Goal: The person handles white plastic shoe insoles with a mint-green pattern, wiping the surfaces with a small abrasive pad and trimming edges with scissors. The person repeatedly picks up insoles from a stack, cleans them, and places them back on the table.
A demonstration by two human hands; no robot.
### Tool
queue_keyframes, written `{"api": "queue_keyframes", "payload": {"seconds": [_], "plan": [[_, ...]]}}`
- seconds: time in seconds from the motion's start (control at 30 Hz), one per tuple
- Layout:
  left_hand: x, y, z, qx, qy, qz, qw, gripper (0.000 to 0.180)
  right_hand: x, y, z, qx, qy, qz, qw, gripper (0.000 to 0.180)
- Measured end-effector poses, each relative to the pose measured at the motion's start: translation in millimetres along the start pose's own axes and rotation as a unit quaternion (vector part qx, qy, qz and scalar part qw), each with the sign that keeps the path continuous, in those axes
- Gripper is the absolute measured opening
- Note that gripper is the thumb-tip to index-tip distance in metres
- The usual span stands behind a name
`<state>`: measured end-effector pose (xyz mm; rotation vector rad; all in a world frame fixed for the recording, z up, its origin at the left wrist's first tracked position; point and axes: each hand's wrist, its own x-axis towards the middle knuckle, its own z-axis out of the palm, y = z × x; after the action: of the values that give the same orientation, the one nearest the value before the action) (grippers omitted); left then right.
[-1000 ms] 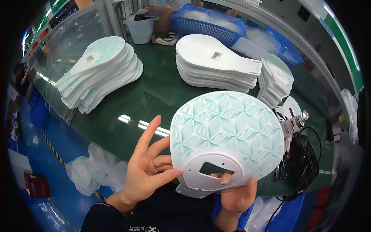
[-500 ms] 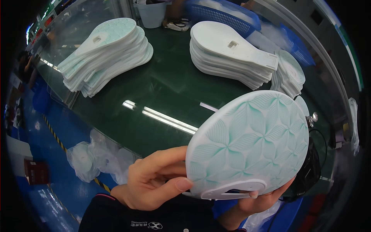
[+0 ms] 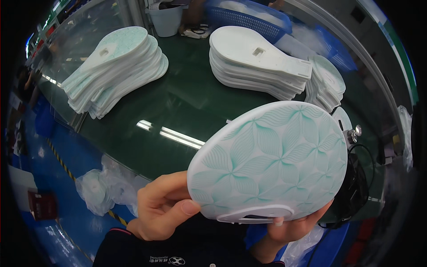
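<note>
Both hands hold one white round plastic panel with a teal leaf pattern, raised close to the camera and tilted. My left hand grips its lower left edge, thumb pressed on the rim. My right hand supports it from beneath at the lower right, mostly hidden behind the panel, one fingertip showing at the bottom opening.
On the dark green table lie a stack of teal-patterned paddle-shaped panels at left, a stack of plain white ones at centre back, and smaller round pieces at right. A blue basket, white bucket, black cables and plastic bags surround it.
The panel has come closer to the camera and tipped its patterned face upward. My left hand went from spread fingers beside it to gripping its edge.
</note>
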<state>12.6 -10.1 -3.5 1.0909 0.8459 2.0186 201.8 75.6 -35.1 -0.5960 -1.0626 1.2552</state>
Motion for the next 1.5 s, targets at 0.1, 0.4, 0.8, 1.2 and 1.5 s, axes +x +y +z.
{"api": "queue_keyframes", "payload": {"seconds": [0.1, 0.4, 0.8, 1.2, 1.5], "plan": [[0.6, 0.6, -0.2, 0.004, 0.007, -0.004, 1.000, 0.037, 0.3, -0.6, 0.5, -0.002, 0.027, 0.004, 1.000, 0.071], [-1.3, 2.6, 3.2, -0.033, 0.004, -0.017, 0.999, 0.035, -1.6, 4.0, -3.8, -0.222, 0.028, -0.104, 0.969, 0.091], [-6.5, 6.1, 3.3, 0.036, 0.036, -0.044, 0.998, 0.029, -6.0, -2.6, 8.0, -0.078, 0.127, 0.061, 0.987, 0.095], [-13.4, -4.9, 1.6, 0.070, 0.174, 0.003, 0.982, 0.036, 10.5, -2.7, 10.7, 0.304, -0.074, 0.168, 0.935, 0.059], [-11.4, -8.5, -28.7, 0.028, 0.063, 0.047, 0.996, 0.041, 16.6, -16.3, 23.8, 0.233, -0.169, 0.209, 0.935, 0.066]]}}
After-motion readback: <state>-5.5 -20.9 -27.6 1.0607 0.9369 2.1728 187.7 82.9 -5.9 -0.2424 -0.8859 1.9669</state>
